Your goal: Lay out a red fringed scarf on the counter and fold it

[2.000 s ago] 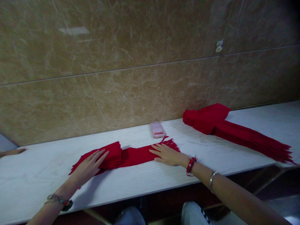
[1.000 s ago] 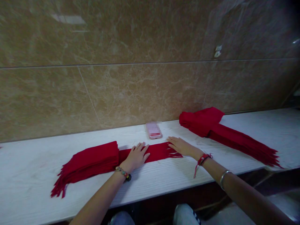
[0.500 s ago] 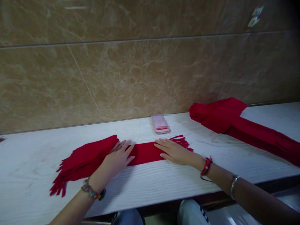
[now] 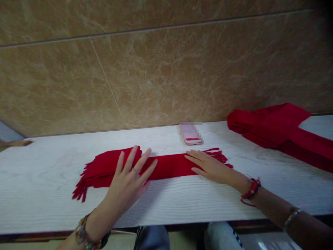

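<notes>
A long red fringed scarf (image 4: 169, 166) lies flat along the white tabletop (image 4: 182, 201), its left part folded into a thicker stack (image 4: 104, 166). My left hand (image 4: 128, 182) hovers over the middle of the scarf with its fingers spread, holding nothing. My right hand (image 4: 210, 166) rests flat and open on the scarf's right end, just inside the fringe. Both wrists wear bracelets.
A pink phone (image 4: 191, 136) lies by the marble wall (image 4: 156, 69) behind the scarf. More red scarves (image 4: 275, 130) are piled at the right. At the far left edge, someone's fingertips (image 4: 18, 143) rest on the table. My knees show below the front edge.
My left hand has lifted off the scarf and spread its fingers. My right hand stays flat on the right end. The view has shifted left and down.
</notes>
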{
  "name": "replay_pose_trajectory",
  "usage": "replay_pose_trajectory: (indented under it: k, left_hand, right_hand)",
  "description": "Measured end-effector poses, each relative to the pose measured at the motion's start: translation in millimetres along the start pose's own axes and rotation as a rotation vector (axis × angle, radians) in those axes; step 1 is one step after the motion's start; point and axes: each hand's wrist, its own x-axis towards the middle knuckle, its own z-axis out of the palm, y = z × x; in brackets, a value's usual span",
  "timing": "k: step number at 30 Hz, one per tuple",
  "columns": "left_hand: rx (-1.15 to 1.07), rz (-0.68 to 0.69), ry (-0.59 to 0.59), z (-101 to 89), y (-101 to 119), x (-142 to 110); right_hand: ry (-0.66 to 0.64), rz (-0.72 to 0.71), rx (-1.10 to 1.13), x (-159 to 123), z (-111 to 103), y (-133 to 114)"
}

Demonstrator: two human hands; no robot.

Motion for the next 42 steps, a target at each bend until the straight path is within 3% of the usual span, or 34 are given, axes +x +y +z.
replay_pose_trajectory:
  k: [3, 6, 10, 19, 23, 25, 28, 32, 34, 38, 42]
  left_hand:
    - [0.029, -0.194, -0.078, 8.1, -6, 2]
    - [0.038, -0.192, -0.138, 18.0, -17, 2]
    - [0.149, -0.210, -0.180, 16.3, -37, -7]
    - [0.361, -0.231, -0.198, 29.3, -100, -64]
    - [0.361, -0.293, -0.188, 34.1, -114, -79]
    - [0.323, -0.325, -0.154, 34.5, -108, -78]
    - [0.180, -0.293, -0.120, 35.1, -79, -62]
    - [-0.209, -0.075, -0.285, 38.2, -33, -30]
    - [-0.334, -0.043, -0.360, 40.3, -19, -20]
    - [-0.404, -0.067, -0.401, 43.3, -15, -16]
    - [-0.416, -0.072, -0.447, 41.9, -19, -14]
  right_hand:
    - [-0.038, -0.043, -0.026, -2, -4, 0]
    - [-0.084, -0.081, -0.046, -3, -8, -1]
    - [-0.091, -0.088, -0.054, -3, -9, -2]
    - [-0.080, -0.074, -0.055, -6, -6, 3]
    - [-0.088, -0.030, -0.078, -15, -4, 11]
    - [-0.094, -0.013, -0.084, -19, -3, 14]
    - [-0.114, -0.010, -0.085, -20, -5, 13]
    - [-0.099, -0.025, -0.099, -20, -8, 11]
    - [-0.047, -0.057, -0.131, -21, -10, 14]
    - [0.032, -0.211, -0.262, -27, -12, 25]
    - [-0.010, -0.288, -0.373, -32, -19, 30]
